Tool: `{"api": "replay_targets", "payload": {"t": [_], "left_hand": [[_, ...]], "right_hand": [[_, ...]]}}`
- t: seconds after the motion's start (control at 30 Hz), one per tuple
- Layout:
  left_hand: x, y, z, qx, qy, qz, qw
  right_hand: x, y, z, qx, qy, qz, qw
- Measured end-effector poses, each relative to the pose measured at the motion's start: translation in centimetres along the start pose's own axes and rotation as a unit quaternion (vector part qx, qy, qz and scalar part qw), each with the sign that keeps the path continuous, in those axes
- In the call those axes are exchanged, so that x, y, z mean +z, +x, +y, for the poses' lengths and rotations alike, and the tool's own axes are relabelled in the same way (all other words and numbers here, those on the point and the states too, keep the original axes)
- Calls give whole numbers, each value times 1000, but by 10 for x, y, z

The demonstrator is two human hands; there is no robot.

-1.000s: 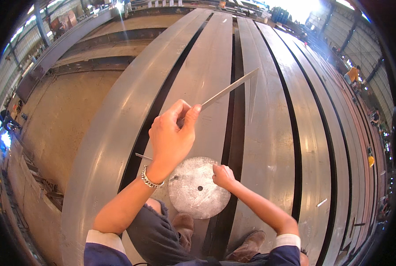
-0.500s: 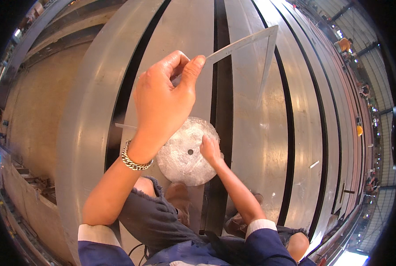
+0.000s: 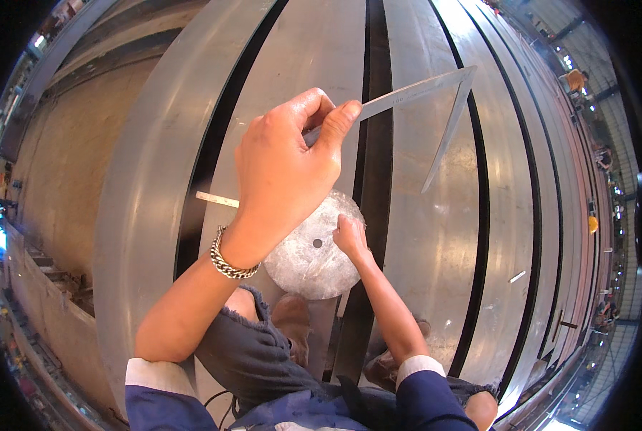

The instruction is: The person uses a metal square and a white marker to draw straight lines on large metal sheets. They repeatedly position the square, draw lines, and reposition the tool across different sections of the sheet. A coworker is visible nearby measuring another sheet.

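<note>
My left hand (image 3: 288, 169) is raised above the steel plates, its thumb and fingers closed on one arm of a thin L-shaped steel square (image 3: 425, 87). The square's corner points to the far right, and its other arm slants back down toward me. Below and to the right, my right hand (image 3: 351, 238) is curled into a closed shape against a round grey metal disc (image 3: 303, 269) with a small centre hole. Whatever those fingers may hold is hidden. A pale narrow strip (image 3: 216, 199) sticks out to the left from behind my left wrist.
Long steel plates (image 3: 436, 215) run away from me with dark slots (image 3: 378, 136) between them. A short white stick (image 3: 517, 276) lies on the right. My boots (image 3: 290, 327) are close to the disc. At the left is a recessed brown area (image 3: 84, 172); a person (image 3: 572, 80) is far right.
My left hand and the square have come slightly nearer and to the right, and the square is tilted differently. More of the pale strip's face shows. My right hand stays at the disc.
</note>
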State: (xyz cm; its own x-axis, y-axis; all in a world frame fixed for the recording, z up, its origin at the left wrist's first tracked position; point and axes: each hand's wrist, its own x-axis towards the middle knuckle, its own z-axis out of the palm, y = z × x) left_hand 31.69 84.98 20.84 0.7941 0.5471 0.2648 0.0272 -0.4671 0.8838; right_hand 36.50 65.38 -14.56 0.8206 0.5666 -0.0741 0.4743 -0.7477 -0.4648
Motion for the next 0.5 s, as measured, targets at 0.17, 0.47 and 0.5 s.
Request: {"api": "replay_targets", "payload": {"t": [0.17,0.47,0.5], "left_hand": [[-5,2,-8,17,5,19,1000],[-4,-2,5,-6,35,7,999],[-1,1,7,-2,33,6,999]], "right_hand": [[4,-49,-25,10,23,-60,998],[3,4,-24,-2,-33,-74,997],[12,-16,-7,-24,-30,-47,998]]}}
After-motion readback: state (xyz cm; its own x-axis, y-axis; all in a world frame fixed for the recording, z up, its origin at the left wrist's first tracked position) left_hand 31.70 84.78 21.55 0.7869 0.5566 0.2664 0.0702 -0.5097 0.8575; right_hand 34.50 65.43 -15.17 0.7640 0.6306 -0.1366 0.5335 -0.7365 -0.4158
